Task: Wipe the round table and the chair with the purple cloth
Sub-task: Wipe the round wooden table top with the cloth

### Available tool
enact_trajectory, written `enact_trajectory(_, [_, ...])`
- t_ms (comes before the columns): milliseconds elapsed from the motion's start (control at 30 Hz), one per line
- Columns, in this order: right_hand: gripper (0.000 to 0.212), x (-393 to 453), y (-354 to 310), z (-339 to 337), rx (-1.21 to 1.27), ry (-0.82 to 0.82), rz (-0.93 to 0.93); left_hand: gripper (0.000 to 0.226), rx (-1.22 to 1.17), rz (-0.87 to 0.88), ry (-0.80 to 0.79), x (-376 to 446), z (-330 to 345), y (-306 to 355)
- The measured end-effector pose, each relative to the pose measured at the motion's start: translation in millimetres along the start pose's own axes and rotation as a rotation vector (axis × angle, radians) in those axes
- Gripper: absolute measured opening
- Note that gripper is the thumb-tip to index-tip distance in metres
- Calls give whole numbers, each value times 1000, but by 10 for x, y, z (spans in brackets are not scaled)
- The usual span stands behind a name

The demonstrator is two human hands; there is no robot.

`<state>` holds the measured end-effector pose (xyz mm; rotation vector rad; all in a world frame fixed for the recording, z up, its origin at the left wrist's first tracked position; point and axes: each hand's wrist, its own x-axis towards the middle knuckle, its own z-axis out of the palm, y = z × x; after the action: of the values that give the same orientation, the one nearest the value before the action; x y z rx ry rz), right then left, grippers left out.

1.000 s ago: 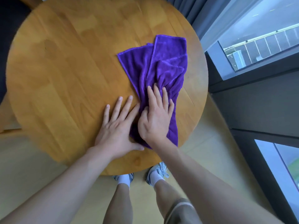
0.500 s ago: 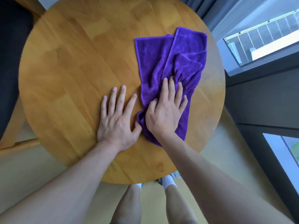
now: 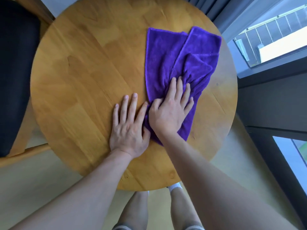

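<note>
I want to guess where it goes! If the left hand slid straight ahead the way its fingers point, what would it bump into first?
Probably the purple cloth. The left hand lies flat on the round table, fingers pointing slightly toward the cloth's near edge.

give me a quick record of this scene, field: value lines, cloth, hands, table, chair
cloth: purple cloth, rumpled, lying on the right part of the tabletop
right hand: right hand pressing flat on the cloth's near end, fingers spread
left hand: left hand flat on bare wood beside the cloth, thumb at its edge
table: round wooden table
chair: chair with black seat pad at the table's left, untouched
</note>
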<state>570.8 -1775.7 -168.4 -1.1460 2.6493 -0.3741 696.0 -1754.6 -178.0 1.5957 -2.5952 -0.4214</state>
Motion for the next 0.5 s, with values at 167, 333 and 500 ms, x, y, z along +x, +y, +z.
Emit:
enact_trajectory(167, [73, 219, 694, -305, -176, -108, -544, 75, -26, -11, 28, 8, 23, 5])
enact_trajectory(333, [68, 644, 885, -367, -109, -58, -562, 74, -23, -23, 29, 7, 28, 31])
enact_trajectory(500, [73, 561, 126, -96, -45, 35, -18, 72, 2, -25, 19, -9, 29, 26])
